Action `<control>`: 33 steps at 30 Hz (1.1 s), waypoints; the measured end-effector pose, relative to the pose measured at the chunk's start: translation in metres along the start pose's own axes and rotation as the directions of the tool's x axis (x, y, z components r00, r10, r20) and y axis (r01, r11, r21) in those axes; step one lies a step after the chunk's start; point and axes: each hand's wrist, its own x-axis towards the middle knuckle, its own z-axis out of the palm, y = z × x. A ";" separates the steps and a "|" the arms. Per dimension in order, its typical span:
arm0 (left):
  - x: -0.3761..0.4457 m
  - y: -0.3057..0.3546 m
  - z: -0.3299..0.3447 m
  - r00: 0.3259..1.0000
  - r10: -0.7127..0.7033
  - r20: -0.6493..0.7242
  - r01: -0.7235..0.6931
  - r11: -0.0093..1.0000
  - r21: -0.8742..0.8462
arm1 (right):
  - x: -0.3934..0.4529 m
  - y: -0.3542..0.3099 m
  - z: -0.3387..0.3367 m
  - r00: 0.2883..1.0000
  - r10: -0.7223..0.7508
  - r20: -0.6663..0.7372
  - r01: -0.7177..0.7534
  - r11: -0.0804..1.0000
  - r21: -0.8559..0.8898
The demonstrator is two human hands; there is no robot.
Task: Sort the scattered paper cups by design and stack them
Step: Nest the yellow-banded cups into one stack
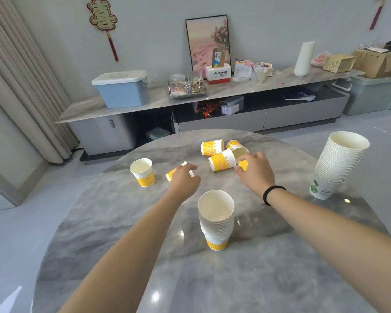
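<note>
We see open marble table (269, 279) near us; a yellow cup stack (216, 220) stands between our forearms, a tall green-printed stack (339, 163) blocks the right edge, and fallen yellow cups (221, 154) crowd the far centre.

The counter (212, 279) carries all cups. A short stack of cups (216, 219) stands upright at the centre, nearest the viewer. A tall stack of cups (340, 161) stands at the right edge, leaning to the right. A single upright cup (143, 172) stands at the left. Beyond the short stack, a cluster of toppled cups (221, 154) lies on its sides toward the far edge. The left hand (184, 179) rests over one toppled cup (173, 172), just right of the single upright cup. The right hand (254, 169) lies at the near right side of the cluster, touching another toppled cup (243, 164). A sideboard (158, 98) stands behind the counter, against the wall.
</note>
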 end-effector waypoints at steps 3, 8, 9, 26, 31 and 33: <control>0.023 -0.010 0.012 0.999 -0.020 -0.038 0.026 0.984 0.177 | 0.012 0.007 0.017 0.975 0.210 -0.078 -0.205 0.976 0.069; 0.054 -0.033 0.024 0.999 -0.013 -0.043 0.031 0.881 0.473 | 0.026 0.023 0.040 0.882 0.471 0.000 -0.464 0.870 0.164; 0.056 -0.036 0.025 0.999 0.006 -0.044 0.018 0.853 0.521 | 0.028 0.025 0.042 0.868 0.495 0.036 -0.493 0.851 0.180; 0.035 -0.033 -0.004 0.960 0.062 -0.272 -0.016 0.986 0.166 | 0.015 -0.002 0.006 0.983 0.073 -0.167 0.001 0.915 0.403; 0.033 -0.028 -0.052 0.824 -0.005 -0.566 -0.106 0.981 -0.163 | 0.025 -0.050 -0.002 0.981 -0.192 -0.028 0.182 0.862 0.474; 0.039 -0.038 -0.067 0.795 -0.059 -0.604 -0.077 0.977 -0.197 | 0.032 -0.068 0.002 0.962 -0.271 0.039 0.223 0.860 0.459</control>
